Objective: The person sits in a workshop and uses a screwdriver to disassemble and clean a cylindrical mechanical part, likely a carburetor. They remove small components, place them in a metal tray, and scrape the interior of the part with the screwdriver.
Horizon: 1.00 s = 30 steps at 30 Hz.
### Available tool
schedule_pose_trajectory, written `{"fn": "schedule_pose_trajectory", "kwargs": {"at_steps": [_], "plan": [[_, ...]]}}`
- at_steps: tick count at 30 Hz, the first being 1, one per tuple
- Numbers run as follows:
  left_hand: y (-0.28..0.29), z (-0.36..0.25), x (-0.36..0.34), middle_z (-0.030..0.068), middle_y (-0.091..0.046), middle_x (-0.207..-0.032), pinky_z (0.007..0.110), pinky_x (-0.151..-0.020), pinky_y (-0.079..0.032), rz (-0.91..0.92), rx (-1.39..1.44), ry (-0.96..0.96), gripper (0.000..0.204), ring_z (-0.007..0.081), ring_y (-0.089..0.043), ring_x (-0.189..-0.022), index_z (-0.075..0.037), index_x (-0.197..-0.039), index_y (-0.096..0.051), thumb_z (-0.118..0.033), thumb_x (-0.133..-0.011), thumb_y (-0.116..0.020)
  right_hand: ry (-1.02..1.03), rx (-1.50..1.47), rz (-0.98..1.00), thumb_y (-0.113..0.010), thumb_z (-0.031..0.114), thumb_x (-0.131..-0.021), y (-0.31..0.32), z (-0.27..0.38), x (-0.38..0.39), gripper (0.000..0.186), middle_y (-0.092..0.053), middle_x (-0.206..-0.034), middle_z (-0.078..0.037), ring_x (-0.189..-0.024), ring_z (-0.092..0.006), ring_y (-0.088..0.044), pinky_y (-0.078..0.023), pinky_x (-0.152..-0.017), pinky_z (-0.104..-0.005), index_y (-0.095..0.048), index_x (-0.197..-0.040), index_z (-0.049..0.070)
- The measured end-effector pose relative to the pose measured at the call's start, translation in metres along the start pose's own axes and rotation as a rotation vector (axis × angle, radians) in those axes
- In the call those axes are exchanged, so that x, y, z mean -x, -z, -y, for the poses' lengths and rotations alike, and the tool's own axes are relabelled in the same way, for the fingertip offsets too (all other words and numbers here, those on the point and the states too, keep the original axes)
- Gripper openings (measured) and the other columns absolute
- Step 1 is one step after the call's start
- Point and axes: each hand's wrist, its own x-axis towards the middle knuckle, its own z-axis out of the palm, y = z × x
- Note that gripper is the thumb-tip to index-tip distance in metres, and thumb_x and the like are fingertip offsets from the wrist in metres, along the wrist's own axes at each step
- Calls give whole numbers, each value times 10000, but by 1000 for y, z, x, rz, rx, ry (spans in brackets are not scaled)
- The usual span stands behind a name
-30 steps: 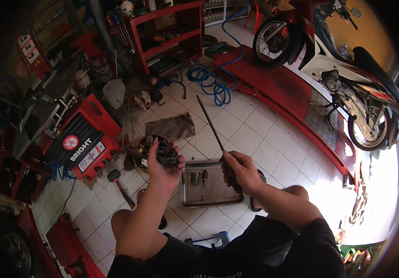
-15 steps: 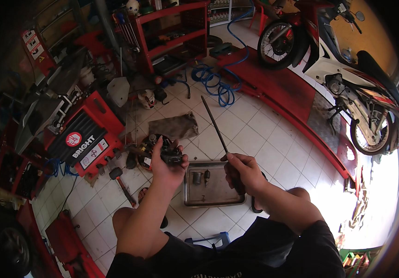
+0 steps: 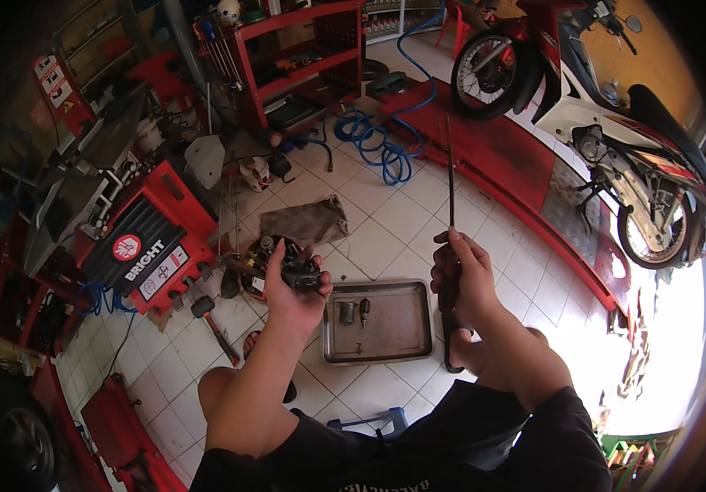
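Note:
My left hand point(image 3: 290, 303) is curled, palm up, around a small dark greasy metal part point(image 3: 302, 276); its exact kind does not show. In my right hand point(image 3: 472, 275) is a long screwdriver point(image 3: 451, 193), its thin shaft standing up and away from me and its dark handle mostly covered by my fingers. The two hands are well apart. Between and just below them, a shallow metal tray point(image 3: 378, 360) rests on the tiles. It holds a short grey cylinder point(image 3: 347, 312), a narrow dark metal part point(image 3: 364, 311) and a tiny piece near the front.
Left of the tray lie a mallet point(image 3: 214, 328) and a cluttered dark assembly point(image 3: 253, 283). A dirty cloth point(image 3: 304, 220) is beyond. Farther back are a red tool cart point(image 3: 300, 82) and coiled blue hose point(image 3: 394, 168). A motorcycle point(image 3: 591, 148) stands beside a red platform point(image 3: 501, 176) at right.
My right hand has moved right and slightly away from me, off the tray's edge. The screwdriver has swung from leaning left to nearly upright in view. My left hand keeps its hold.

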Motion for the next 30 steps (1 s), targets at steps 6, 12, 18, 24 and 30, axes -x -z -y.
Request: {"fn": "schedule_pose_trajectory", "kwargs": {"at_steps": [6, 12, 18, 24, 30], "plan": [[-2, 3, -2, 41, -588, -886, 314, -622, -371, -3, -4, 6, 488, 234, -541, -734, -102, -1060, -671, -572, -933, -656, 10, 232, 23, -538, 405, -1089, 7, 1, -8, 405, -603, -692, -60, -455, -146, -557, -331, -313, -274, -642, -1152, 19], [1, 3, -2, 43, -589, -885, 317, -622, -376, -19, 8, 14, 489, 236, -541, -728, -96, -1072, -670, -567, -938, -652, -38, 123, 29, -524, 398, -1095, 7, -10, -7, 402, -605, -706, -59, -467, -145, -560, -350, -326, -273, -638, -1142, 16], [5, 2, -3, 43, -591, -887, 321, -623, -378, -14, 7, 19, 486, 239, -544, -730, -100, -1065, -673, -568, -937, -653, 37, 76, 33, -512, 399, -1096, 6, -10, -4, 398, -611, -735, -62, -520, -164, -596, -423, -395, -273, -625, -1140, 20], [3, 2, -2, 38, -595, -892, 319, -627, -378, -8, -9, 15, 488, 238, -545, -740, -108, -1050, -673, -580, -929, -662, -84, 120, 103, -500, 395, -1097, 4, -15, -5, 410, -614, -745, -70, -538, -174, -608, -408, -365, -282, -618, -1173, 9], [2, 0, 0, 35, -598, -897, 316, -633, -378, -1, 3, 15, 488, 239, -544, -742, -108, -1054, -672, -577, -921, -679, -78, 151, 105, -500, 375, -1093, -2, -8, 4, 419, -622, -769, -83, -544, -180, -610, -407, -358, -283, -599, -1243, -3]]}}
